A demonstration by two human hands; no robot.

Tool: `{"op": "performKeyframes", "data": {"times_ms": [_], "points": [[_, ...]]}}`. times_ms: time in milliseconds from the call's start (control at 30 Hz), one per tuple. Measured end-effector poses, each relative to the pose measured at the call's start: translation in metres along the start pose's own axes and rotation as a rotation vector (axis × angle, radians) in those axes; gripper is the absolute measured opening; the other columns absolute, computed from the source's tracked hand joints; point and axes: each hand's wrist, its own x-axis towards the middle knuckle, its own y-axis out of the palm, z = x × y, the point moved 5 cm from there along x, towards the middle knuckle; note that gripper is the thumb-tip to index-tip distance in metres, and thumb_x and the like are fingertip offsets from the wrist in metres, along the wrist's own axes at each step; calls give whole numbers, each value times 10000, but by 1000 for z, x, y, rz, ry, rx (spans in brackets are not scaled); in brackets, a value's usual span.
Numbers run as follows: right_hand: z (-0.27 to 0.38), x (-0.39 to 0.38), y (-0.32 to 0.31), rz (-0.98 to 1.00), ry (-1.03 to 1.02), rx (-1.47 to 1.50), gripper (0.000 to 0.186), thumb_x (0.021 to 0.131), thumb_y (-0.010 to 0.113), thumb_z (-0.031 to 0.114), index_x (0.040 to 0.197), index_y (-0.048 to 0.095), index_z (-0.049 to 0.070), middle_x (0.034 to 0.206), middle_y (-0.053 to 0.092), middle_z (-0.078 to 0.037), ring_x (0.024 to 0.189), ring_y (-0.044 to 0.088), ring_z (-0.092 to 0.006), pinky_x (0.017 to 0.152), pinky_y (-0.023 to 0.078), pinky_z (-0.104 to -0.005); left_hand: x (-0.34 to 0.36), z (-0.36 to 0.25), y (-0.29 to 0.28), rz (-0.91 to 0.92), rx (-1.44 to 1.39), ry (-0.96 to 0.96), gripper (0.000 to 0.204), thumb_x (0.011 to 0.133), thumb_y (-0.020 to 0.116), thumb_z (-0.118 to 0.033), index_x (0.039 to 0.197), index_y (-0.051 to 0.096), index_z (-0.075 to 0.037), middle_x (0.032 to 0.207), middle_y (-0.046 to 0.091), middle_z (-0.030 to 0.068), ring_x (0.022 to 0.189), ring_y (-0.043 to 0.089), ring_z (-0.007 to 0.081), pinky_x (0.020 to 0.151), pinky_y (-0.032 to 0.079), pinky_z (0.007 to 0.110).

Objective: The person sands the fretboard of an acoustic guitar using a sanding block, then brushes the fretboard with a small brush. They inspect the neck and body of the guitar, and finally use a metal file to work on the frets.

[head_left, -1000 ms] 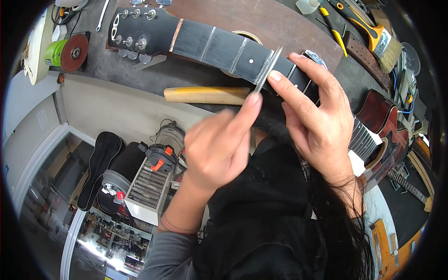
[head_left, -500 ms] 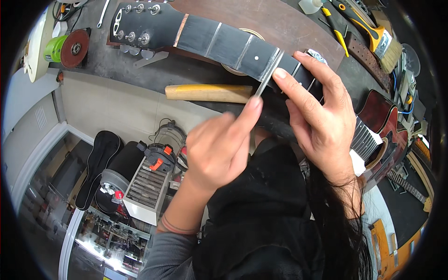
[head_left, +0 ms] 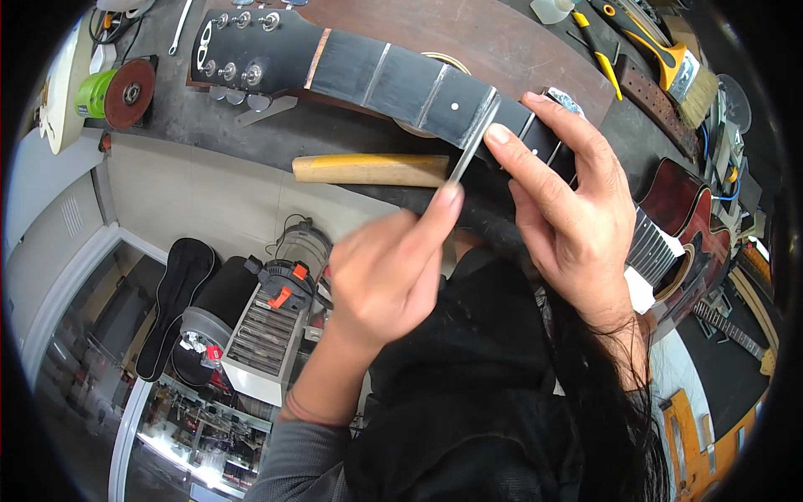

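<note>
A guitar neck [head_left: 410, 82] with a dark fingerboard and metal frets lies across the workbench, its black headstock [head_left: 226, 46] at the left. My left hand [head_left: 385, 272], blurred by motion, is closed on the near end of a thin metal file [head_left: 473, 151]. The file lies along one fret, slanting across the board. My right hand [head_left: 577, 201] rests on the neck just right of it, two fingers stretched out and apart. One of those fingertips is right beside the file and seems to touch it. The handle end of the file is hidden in my left hand.
A wooden block with a yellow top [head_left: 372, 169] lies at the bench's near edge. A wide brush [head_left: 690, 79] and a yellow-black tool [head_left: 604, 63] lie at the far right. A green grinder [head_left: 104, 94] stands left; a red guitar [head_left: 677, 197] is at right.
My left hand and the file have shifted slightly toward me and to the left along the fret. My right hand stays at the same place on the neck. The whole view has shifted slightly.
</note>
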Motion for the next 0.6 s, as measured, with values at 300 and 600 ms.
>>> {"op": "performKeyframes", "data": {"times_ms": [300, 600], "points": [[0, -1, 1, -1, 12, 8, 663, 776, 797, -93, 1382, 815, 175, 1456, 687, -202, 1334, 699, -408, 1112, 578, -479, -10, -5, -7, 20, -8, -56, 595, 819, 749, 137, 1397, 766, -4, 738, 592, 76, 567, 575, 239, 543, 475, 395], [0, -1, 1, 2, 8, 5, 671, 781, 791, -103, 1392, 809, 174, 1466, 678, -210, 1347, 691, -415, 1131, 569, -479, -13, -2, -5, 3, -7, -26, 584, 814, 747, 144, 1382, 778, 9, 732, 596, 73, 551, 557, 240, 546, 481, 396]]}}
